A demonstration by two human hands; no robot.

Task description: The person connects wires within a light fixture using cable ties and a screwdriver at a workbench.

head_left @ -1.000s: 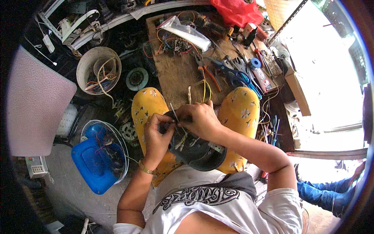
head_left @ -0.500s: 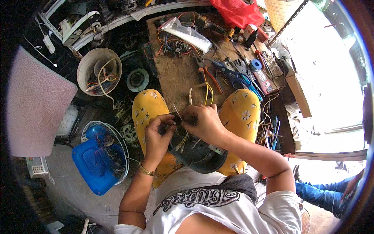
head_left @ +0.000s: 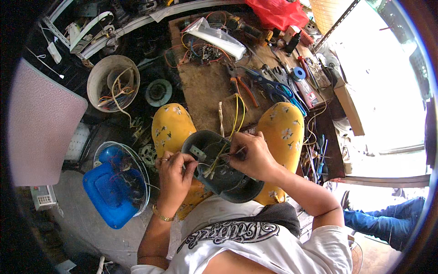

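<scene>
Wiring [head_left: 210, 172] looks light, limp, easily nicked; hold mid-length. Left hand [head_left: 176, 172] pinches a strand [head_left: 202, 164]; right hand [head_left: 251, 155], apart, grip unclear.

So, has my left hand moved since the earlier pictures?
Yes. Judged against the wooden board, your left hand has moved away from it, lower in the view and slightly left.

Left hand [head_left: 175, 172] pinches a pale wire [head_left: 203, 163] at the left of a dark oval housing [head_left: 230, 181], right hand [head_left: 253, 156] curled beside yellow wires [head_left: 237, 113], orange-handled pliers [head_left: 234, 77] farther off
</scene>
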